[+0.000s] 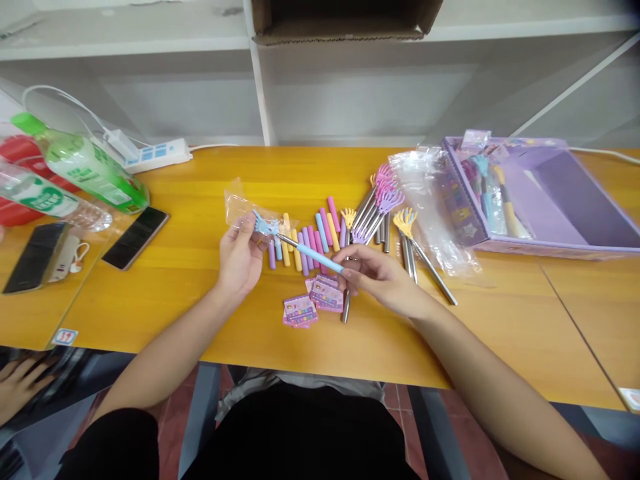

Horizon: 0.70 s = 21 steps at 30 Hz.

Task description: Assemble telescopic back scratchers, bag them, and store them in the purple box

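Observation:
My left hand [241, 257] pinches a small clear plastic bag [239, 207] at its mouth. My right hand [377, 277] grips the light-blue handle of a blue back scratcher [300, 250], whose claw end sits at the bag's opening by my left fingers. Under and behind the scratcher lie several pastel handle sleeves [313, 239] in a row. Small pink printed cards [315, 300] lie on the yellow table [200, 300] between my hands. A bunch of metal scratchers with pink, purple and yellow claws [380, 207] lies further right.
A purple box [555, 200] with packed scratchers and loose clear bags [430, 200] stands at the right. At the left are green-labelled bottles [80, 167], two phones [136, 237], a power strip [155, 155] and a red object. Another person's hand [17, 383] shows at bottom left.

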Each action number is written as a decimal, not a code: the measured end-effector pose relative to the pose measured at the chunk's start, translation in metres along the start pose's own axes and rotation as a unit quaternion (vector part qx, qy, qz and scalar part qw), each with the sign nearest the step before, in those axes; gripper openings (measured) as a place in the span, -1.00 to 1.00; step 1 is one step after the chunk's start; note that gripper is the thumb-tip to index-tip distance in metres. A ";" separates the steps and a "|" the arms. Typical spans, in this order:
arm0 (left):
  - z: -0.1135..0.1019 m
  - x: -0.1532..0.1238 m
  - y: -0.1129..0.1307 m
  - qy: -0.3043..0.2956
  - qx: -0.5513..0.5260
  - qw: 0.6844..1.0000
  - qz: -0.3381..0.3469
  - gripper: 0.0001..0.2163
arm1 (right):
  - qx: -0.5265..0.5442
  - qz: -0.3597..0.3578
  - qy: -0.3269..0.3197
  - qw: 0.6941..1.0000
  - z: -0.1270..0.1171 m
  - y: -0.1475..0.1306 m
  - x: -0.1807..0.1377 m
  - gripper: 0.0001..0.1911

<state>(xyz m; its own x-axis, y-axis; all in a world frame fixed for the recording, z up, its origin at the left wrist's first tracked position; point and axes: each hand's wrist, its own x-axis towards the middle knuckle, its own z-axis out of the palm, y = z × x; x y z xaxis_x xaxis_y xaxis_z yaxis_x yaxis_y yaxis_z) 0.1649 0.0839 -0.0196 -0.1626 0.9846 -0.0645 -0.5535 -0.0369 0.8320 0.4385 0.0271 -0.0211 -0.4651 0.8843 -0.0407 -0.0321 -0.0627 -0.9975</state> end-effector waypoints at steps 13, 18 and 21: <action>0.010 -0.029 -0.023 -0.042 0.000 0.993 -0.109 -0.58 | 0.059 0.018 0.065 0.996 0.010 0.011 0.006 -0.64; 0.011 -0.030 -0.025 -0.042 -0.005 0.993 -0.109 -0.58 | 0.051 -0.012 0.063 0.997 0.008 0.011 0.008 -0.69; 0.010 -0.029 -0.024 -0.045 -0.004 0.993 -0.113 -0.57 | 0.031 -0.048 0.056 0.997 0.006 0.010 0.008 -0.74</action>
<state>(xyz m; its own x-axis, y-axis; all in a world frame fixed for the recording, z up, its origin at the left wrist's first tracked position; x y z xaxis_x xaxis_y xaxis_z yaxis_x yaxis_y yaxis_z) 0.1909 0.0583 -0.0328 0.0398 0.9793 -0.1987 -0.5737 0.1852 0.7979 0.4290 0.0312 -0.0311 -0.3555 0.9336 0.0453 -0.1287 -0.0009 -0.9917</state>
